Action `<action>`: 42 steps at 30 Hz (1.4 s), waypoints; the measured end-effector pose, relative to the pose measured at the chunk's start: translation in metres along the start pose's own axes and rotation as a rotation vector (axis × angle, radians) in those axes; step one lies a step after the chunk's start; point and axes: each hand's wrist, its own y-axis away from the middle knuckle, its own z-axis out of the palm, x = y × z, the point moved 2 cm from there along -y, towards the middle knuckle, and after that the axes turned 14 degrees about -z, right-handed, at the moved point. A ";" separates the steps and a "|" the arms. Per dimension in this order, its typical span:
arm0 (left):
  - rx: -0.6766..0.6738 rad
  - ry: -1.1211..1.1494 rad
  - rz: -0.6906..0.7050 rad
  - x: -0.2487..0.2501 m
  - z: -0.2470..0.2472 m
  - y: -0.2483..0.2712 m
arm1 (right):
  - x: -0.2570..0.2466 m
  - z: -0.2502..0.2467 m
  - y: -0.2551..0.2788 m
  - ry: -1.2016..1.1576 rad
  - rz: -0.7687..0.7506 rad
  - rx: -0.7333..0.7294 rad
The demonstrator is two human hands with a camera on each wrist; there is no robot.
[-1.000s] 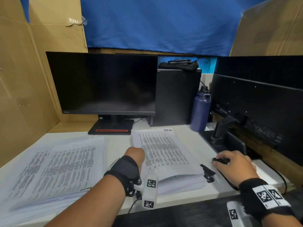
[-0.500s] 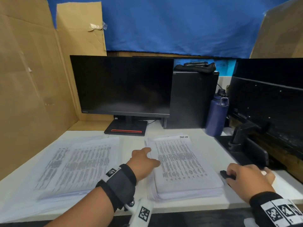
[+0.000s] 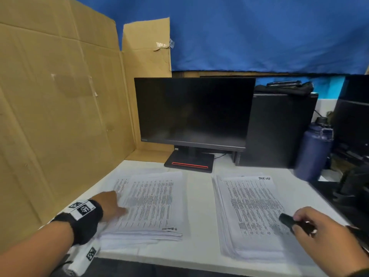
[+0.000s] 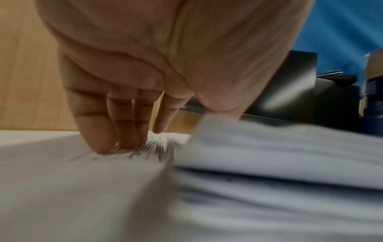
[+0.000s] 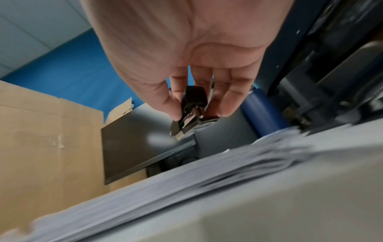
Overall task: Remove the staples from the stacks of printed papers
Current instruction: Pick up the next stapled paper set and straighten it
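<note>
Two stacks of printed papers lie on the white desk [image 3: 199,200]. My left hand [image 3: 114,203] rests on the left stack [image 3: 153,202]; in the left wrist view its straight fingers [image 4: 107,137] press down on the top sheet [image 4: 82,180]. The thumb sits at a blurred sheet edge, and whether it touches it I cannot tell. My right hand [image 3: 311,228] hovers over the near right part of the right stack [image 3: 249,206]. It pinches a black staple remover [image 3: 287,221] between thumb and fingers. The remover's metal jaws [image 5: 186,121] point away from the palm.
A dark monitor [image 3: 193,112] stands at the back, with a black computer tower [image 3: 279,128] and a blue bottle [image 3: 313,150] to its right. Cardboard [image 3: 60,116] walls off the left side. More dark equipment [image 3: 355,136] lines the right edge.
My left hand left the right stack and moved onto the left stack. My right hand lifted the staple remover off the desk and carried it over the right stack. The head view swung left.
</note>
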 end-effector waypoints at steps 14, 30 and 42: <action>-0.002 0.594 0.057 0.018 -0.008 0.032 | -0.025 0.011 0.000 -1.100 0.569 0.133; -0.466 1.101 0.488 0.094 -0.015 0.186 | -0.091 -0.040 0.014 -0.932 0.212 -0.023; -0.488 1.559 0.369 0.115 -0.020 0.185 | -0.064 -0.028 0.010 -0.673 0.130 -0.303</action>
